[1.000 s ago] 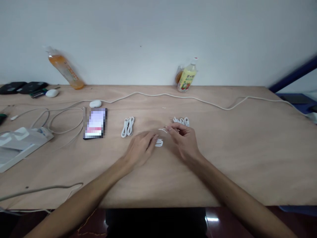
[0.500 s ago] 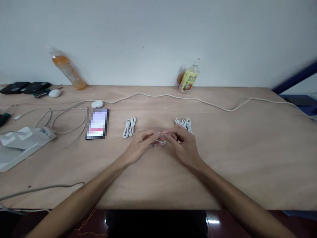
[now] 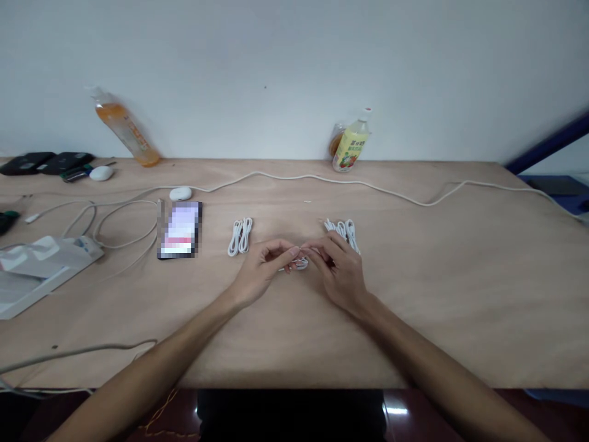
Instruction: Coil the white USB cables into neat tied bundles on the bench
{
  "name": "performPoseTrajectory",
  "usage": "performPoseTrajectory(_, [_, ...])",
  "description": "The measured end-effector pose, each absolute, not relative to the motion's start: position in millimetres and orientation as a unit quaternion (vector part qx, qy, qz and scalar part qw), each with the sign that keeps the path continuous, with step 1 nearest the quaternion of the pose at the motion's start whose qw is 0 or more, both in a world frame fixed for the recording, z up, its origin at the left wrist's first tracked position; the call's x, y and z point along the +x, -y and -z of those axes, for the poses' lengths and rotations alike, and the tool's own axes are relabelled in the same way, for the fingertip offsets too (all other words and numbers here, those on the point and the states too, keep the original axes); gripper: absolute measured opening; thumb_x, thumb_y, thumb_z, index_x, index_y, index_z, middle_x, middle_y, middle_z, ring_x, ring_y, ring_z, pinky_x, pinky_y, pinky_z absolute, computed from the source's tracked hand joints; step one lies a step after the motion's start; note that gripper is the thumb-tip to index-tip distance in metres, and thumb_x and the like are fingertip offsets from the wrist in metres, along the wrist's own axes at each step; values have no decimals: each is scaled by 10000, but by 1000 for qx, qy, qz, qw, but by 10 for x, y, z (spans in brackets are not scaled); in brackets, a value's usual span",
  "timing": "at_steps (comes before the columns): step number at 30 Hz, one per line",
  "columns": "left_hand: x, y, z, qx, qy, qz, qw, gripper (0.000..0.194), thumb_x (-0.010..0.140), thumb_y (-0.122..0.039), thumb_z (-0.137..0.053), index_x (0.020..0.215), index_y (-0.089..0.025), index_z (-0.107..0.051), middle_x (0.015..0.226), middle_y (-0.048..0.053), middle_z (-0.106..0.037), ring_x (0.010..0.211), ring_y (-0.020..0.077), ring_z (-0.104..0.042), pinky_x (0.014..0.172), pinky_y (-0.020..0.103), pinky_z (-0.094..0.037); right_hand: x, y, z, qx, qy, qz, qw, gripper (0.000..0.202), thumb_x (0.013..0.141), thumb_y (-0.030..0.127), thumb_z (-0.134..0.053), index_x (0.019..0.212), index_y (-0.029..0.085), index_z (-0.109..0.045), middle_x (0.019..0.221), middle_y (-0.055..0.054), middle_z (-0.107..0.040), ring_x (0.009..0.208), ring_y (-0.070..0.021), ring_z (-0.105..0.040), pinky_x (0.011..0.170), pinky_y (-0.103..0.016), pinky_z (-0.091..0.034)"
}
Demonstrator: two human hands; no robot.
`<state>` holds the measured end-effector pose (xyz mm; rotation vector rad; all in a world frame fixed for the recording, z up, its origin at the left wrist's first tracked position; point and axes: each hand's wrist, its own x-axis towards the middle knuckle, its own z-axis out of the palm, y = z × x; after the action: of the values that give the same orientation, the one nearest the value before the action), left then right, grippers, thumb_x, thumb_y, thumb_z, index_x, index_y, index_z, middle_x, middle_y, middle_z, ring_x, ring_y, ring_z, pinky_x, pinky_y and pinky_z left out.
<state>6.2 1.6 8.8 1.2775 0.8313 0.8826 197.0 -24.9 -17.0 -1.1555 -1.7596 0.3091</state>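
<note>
Over the middle of the table, my left hand (image 3: 265,265) and my right hand (image 3: 338,261) meet fingertip to fingertip. A small coiled white cable (image 3: 301,264) shows just below the fingertips, with the left fingers curled around part of it. My right thumb and index finger are pinched together at the same spot; whatever is between them is too small to make out. One bundled white cable (image 3: 240,237) lies to the left of my hands. More bundled white cables (image 3: 346,232) lie just behind my right hand, which partly covers them.
A phone (image 3: 181,230) lies left, with a white earbud case (image 3: 180,194) behind it. Along the back stand an orange drink bottle (image 3: 126,132) and a yellow-labelled bottle (image 3: 351,145). A long white cord (image 3: 313,177) crosses the table. A white box (image 3: 50,276) sits far left.
My hands stay nearly in place, with only slight finger movement at the pinch. The surrounding objects have not moved.
</note>
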Motion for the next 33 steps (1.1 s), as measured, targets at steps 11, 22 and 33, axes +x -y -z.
performPoseTrajectory(11, [85,13,-109,575,-396,-407,589,295,876,-466,-801,786,-186,-785,733,37,-717,722,184,-622,705,293,-484,1906,254,164,-494,716,-159,466,188,1078,265,-573,955,249,-713,856,-31,-582,753,-212,-538,732,-352,-487])
performPoseTrajectory(22, [51,4,-57,605,-415,-404,546,283,902,-445,-761,780,-190,-774,731,30,-708,700,176,-583,676,290,-426,1972,201,187,-480,727,-197,450,190,1089,303,-581,966,245,-714,886,-33,-599,751,-202,-552,722,-343,-499])
performPoseTrajectory(33, [58,-45,-63,589,-374,-382,606,278,891,-436,-748,759,-192,-741,707,19,-662,687,158,-558,685,285,-438,2028,190,242,-434,765,-116,461,157,1072,257,-630,1073,267,-787,926,-47,-623,758,-198,-560,676,-325,-493])
